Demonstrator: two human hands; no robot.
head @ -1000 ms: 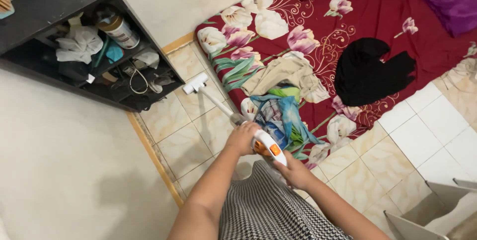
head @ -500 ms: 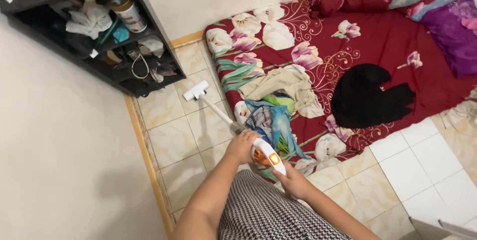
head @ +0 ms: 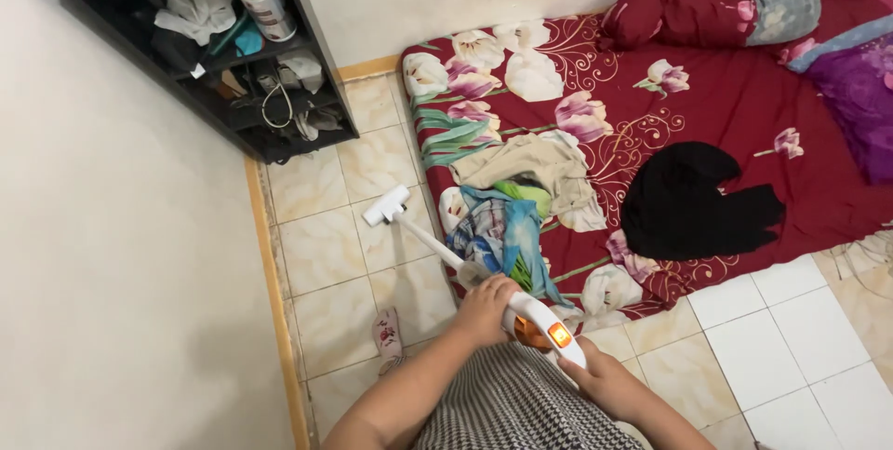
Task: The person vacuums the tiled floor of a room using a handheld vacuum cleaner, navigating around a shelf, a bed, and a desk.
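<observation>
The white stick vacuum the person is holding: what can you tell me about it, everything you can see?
The stick vacuum looks like white plastic, with an orange body part and a small lit orange panel near the handle. A slim white tube slants from the handle down to a flat white floor head, which rests on the beige tiled floor beside the red floral mattress. The left hand grips the body from above; the right hand holds the handle end.

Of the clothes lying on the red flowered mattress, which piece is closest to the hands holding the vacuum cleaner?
The blue patterned cloth at the mattress edge. It lies just above the left hand, while the beige garment and the black garment lie farther away.
</observation>
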